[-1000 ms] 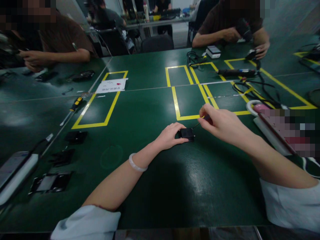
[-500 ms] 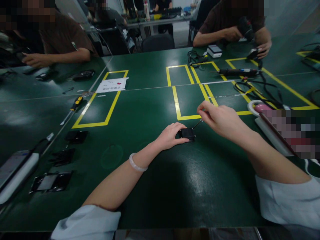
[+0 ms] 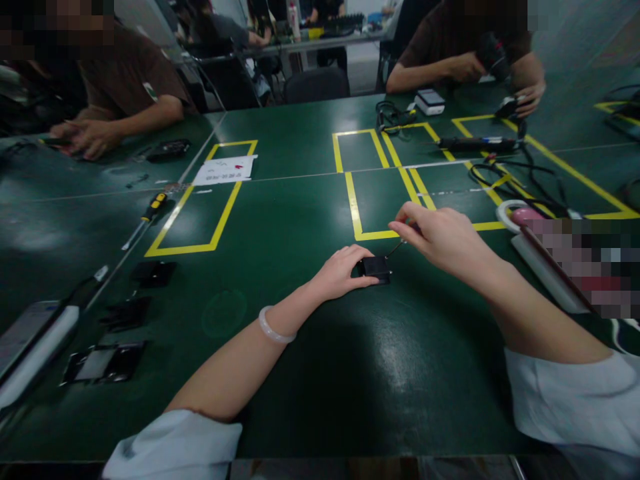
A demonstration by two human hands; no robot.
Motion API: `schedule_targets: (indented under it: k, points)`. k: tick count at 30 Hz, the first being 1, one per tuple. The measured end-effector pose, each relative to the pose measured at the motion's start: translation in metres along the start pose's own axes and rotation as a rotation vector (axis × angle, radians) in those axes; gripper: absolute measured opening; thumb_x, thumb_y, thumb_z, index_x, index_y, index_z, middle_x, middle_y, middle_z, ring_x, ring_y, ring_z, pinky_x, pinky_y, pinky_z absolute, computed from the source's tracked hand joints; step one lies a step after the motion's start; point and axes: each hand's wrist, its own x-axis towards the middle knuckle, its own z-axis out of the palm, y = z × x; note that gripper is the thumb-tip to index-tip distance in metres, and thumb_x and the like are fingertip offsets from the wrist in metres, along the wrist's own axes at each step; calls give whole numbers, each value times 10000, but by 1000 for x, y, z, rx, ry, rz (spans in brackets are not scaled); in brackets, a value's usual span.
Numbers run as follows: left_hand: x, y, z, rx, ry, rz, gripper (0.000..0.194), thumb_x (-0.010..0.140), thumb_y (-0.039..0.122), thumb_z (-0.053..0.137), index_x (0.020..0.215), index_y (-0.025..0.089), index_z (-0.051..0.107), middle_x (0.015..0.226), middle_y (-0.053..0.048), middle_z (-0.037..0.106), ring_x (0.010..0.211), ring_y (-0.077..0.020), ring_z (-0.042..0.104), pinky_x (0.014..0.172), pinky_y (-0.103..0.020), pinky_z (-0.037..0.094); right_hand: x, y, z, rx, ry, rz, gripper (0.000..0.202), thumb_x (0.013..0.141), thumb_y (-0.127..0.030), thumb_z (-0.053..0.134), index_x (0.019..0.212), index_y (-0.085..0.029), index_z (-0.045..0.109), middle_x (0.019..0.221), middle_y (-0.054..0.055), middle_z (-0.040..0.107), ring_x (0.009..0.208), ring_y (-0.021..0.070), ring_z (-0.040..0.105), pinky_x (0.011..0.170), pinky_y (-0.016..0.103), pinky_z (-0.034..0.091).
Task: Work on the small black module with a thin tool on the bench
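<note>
Head view, sole view.

1 x L hand: thumb & fingers closed on L side of black box, gripping it. 1 white bracelet on wrist.
1 x black box: on green table, btwn the two hands. Small bright bits at its R edge, too tiny to ID.
1 x R hand: thumb & index pinched, apparently on thin rod.
1 x thin rod: slanted from R fingertips down to box's far R corner. Tool or wire, I couldn't tell; ditto whether its end was seated or only touching.

L side of table: 1 screwdriver, yellow/blk handle, lying loose; 3 dark pcs in rough row, viz. far piece, mid piece, near piece; phone nr edge.
Beyond: paper sheet over a yellow-taped outline; across table at R, co-worker's hand on power drill.

Risks, my view: only L hand held box, from one side, so a sideways push through the rod could've swung or skidded it. Rod pinched nr its end & at a slant; poor alignment might've made it slip off the corner, scratch the box, or bend. Tiny bits, if loose, could've dropped & got lost on dark surface.
</note>
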Motion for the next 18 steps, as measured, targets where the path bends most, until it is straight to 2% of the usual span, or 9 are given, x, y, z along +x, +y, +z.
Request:
schedule_targets:
  k: [8,14,18]
  points:
    - [0,1,0,5,2,2,419,852,482,620,1166,212,554,1115,-76,598,1042,-241,548,898,-361,433,0,9,-1,81,-41,-73,276,925,-349,402,1138,-198,492,796,38,676,660,179,587,564,268,303]
    - [0,2,-2,10,-8,3,420,860,497,602,1159,206,550,1116,-76,600,1037,-241,550,897,-359,434,-3,1,-3,-44,2,-23,334,939,-483,368,993,-216,562,706,32,661,614,187,579,528,270,244]
    - [0,2,-1,2,-3,-3,414,856,492,609,1159,214,556,1112,-74,603,1038,-242,551,902,-366,434,-2,-2,-2,-117,7,-5,323,949,-431,345,970,-214,583,687,46,659,601,193,578,523,275,228]
